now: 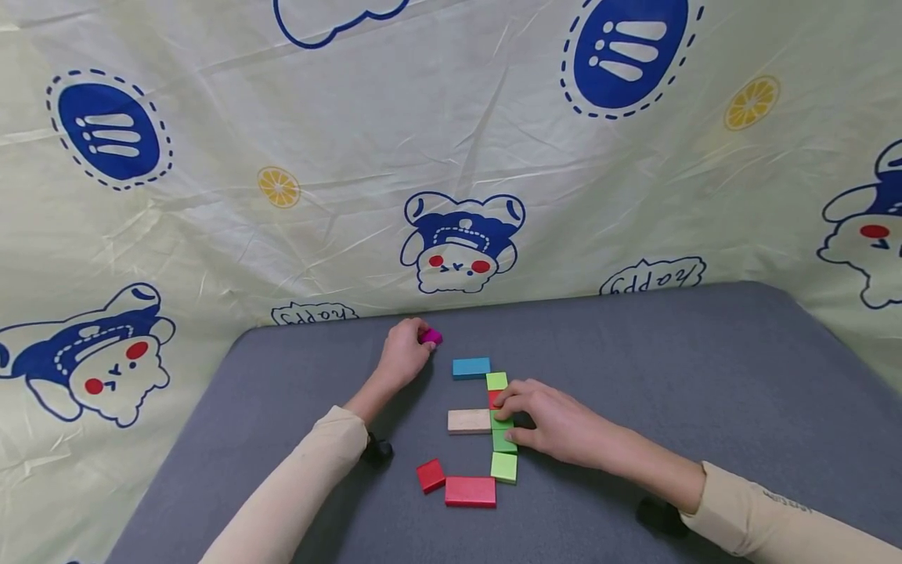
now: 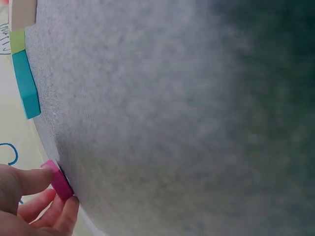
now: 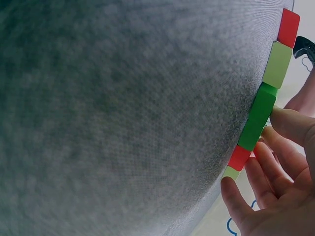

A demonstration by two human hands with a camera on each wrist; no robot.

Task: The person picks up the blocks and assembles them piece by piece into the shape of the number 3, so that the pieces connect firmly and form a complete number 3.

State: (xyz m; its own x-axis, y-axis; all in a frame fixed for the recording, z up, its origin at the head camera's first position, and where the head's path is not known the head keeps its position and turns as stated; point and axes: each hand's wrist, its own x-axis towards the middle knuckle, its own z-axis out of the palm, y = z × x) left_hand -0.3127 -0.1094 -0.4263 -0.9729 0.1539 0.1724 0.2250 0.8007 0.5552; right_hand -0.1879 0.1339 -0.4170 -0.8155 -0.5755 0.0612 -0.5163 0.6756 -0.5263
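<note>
At the far edge of the table, my left hand (image 1: 405, 352) pinches a small magenta block (image 2: 61, 184) between thumb and fingers. My right hand (image 1: 553, 423) lies over a column of small blocks, fingers spread and touching it. Its thumb meets the side of a dark green block (image 3: 258, 118), while the other fingertips reach along a red block (image 3: 239, 158) and a light green block (image 1: 496, 381) at the far end. Part of the red block is hidden by the fingers in the head view. A second light green block (image 1: 503, 468) stands at the column's near end.
Left of the column lie a blue block (image 1: 470, 369) and a pale wooden block (image 1: 468, 422). Nearer are a long red block (image 1: 470, 492) and a tilted red square block (image 1: 431, 475). A printed curtain (image 1: 352, 235) hangs behind the grey table (image 1: 669, 360).
</note>
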